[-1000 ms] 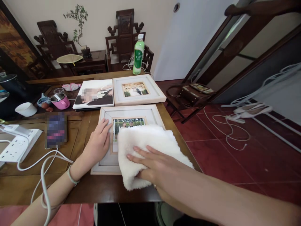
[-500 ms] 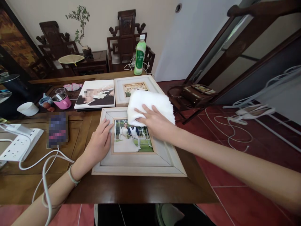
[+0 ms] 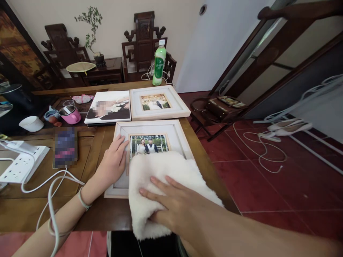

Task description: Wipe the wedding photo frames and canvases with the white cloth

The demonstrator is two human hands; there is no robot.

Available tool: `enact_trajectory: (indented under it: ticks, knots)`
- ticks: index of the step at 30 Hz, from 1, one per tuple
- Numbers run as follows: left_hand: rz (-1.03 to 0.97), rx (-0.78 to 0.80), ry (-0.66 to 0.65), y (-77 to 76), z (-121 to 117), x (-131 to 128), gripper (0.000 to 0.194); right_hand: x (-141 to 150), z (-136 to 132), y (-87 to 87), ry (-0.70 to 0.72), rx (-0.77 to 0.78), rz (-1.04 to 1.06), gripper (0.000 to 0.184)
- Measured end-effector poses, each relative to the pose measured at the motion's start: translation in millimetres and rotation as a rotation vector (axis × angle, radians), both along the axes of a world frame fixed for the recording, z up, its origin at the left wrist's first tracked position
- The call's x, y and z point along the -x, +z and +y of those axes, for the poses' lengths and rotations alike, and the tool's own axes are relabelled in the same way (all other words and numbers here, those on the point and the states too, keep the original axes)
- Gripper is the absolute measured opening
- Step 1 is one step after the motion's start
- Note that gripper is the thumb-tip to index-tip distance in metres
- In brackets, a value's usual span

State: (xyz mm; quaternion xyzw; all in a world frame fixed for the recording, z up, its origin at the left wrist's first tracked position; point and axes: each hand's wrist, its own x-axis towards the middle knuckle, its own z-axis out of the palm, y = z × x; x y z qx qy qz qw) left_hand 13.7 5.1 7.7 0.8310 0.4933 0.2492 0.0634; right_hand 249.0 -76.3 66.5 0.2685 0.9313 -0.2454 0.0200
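Note:
A white wooden picture frame [image 3: 184, 137] with a wedding photo [image 3: 150, 143] lies flat on the table. My left hand [image 3: 114, 160] rests on its left side, fingers stretched out flat over the border. My right hand [image 3: 174, 203] has hold of a fluffy white cloth [image 3: 160, 167], fingers spread over the top and thumb partly hidden in a fold. The cloth covers the lower part of the photo and the frame's lower right, hanging over the table's front edge. Behind lies a second picture frame [image 3: 178, 103], beside a white-edged photo panel [image 3: 107, 107].
A green bottle [image 3: 159, 64] stands at the table's far edge. To the left are a pink mug [image 3: 70, 115], a white cup [image 3: 31, 123], a phone [image 3: 65, 148] and a power strip [image 3: 24, 164]. A white cable [image 3: 52, 203] crosses my left forearm.
My right hand has drawn the cloth from the frame's upper right down toward me. The far frame and the couple's upper bodies are now uncovered. My left hand has stayed put.

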Motion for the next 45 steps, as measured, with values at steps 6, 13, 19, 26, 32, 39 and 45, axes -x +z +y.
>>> enact_trajectory:
  ticks: [6,13,19,26,32,39,45]
  knots:
    - [-0.006,-0.007,0.002,-1.8,1,1,0.04,-12,58,-6.0,-0.123,-0.247,-0.056,0.062]
    - [0.003,-0.013,-0.002,-2.3,1,1,0.039,-5,127,-7.4,-0.235,-0.556,-0.137,0.074]
    - [-0.026,-0.034,0.002,-5.1,1,1,0.038,20,88,-2.2,-0.175,-0.356,-0.232,0.053]
    - [-0.031,0.025,0.023,-2.1,-1,0,0.039,24,12,17.7,0.008,0.063,-0.196,0.031]
    - [-0.055,0.041,0.019,-5.0,-1,3,0.043,2,25,4.3,-0.054,-0.055,-0.07,0.049]
    - [-0.148,-0.016,0.037,6.0,-2,-2,0.043,23,115,-12.0,-0.28,-0.474,-0.171,0.072]
    - [-0.242,-0.044,0.05,12.5,-4,-3,0.052,62,102,-2.3,-0.167,-0.385,-0.14,0.042]
